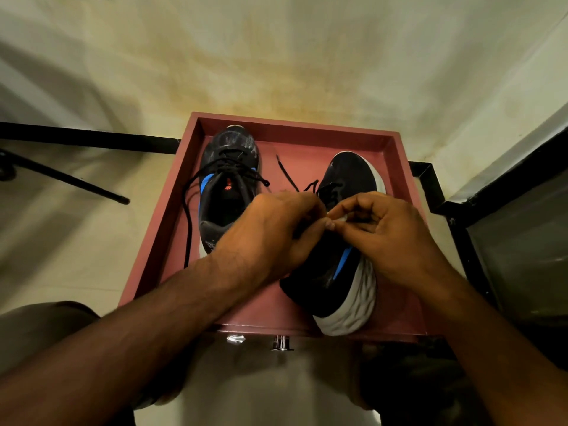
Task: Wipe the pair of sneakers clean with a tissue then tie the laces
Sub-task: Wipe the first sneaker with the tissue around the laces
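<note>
Right sneaker (347, 250): tilted on red tray (396, 149); left hand (270, 235) and right hand (384, 238) pinch its laces (287, 173), apparently knotting. Left sneaker (227, 186): dusty, untied.

No readable text anywhere here: the only mark is a small orange-red print on the insole of the left sneaker (229, 192), just beside its blue collar lining, and it's too blurred to make out as letters or a logo
</note>
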### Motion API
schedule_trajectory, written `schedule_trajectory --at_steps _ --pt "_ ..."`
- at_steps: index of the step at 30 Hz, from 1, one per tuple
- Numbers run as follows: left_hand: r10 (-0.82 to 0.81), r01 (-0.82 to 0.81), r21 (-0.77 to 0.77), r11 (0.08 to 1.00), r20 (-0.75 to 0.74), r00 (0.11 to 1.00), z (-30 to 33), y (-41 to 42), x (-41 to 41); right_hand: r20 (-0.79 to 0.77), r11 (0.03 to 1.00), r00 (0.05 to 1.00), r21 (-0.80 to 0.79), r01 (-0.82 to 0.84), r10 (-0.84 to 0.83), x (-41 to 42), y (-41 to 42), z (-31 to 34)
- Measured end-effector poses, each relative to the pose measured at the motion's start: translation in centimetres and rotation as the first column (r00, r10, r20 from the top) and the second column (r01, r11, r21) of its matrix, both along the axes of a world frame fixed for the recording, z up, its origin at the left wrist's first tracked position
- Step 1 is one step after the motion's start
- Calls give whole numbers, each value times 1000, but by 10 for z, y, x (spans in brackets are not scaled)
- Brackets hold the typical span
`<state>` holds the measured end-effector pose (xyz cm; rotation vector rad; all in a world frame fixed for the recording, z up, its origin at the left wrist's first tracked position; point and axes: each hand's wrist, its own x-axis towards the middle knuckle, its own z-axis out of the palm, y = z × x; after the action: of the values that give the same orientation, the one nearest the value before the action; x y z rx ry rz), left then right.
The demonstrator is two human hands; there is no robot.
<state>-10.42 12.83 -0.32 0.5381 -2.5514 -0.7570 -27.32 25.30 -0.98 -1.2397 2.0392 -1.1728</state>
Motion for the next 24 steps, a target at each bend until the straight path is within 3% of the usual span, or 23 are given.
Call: schedule_trajectory --at_steps 2,4,7,10,14,18,21,22,24 --pt "32 -32 156 987 -2 999 -2 13 -1 -42 1000 999 -5 2 -2 3 -3 -2" --pt "104 -128 297 946 95 990 -9 20 -2 -25 999 1000 -41 3 -4 7 -6 -4" --pt "177 -256 319 913 254 951 -11 13 0 -31 995 999 -86 41 -44 7 -4 -3" --pt "51 -227 543 808 320 946 -7 5 4 -132 994 988 -85 63 -74 -1 -1 2" --pt "-53 -176 753 634 270 962 -13 2 7 -243 995 968 -71 -76 57 1 4 7" --pt "-47 -198 815 544 265 963 -18 -2 9 -261 952 927 -73 -297 269 22 13 13" --pt "-52 -206 803 559 282 958 -22 -4 15 -362 858 793 40 -512 490 47 20 10" --pt "-51 -205 803 559 281 958 -22 -5 16 -397 831 749 69 -551 530 49 22 9" --pt "-47 -197 810 553 266 963 -23 -6 17 -451 864 761 47 -501 466 38 20 9"
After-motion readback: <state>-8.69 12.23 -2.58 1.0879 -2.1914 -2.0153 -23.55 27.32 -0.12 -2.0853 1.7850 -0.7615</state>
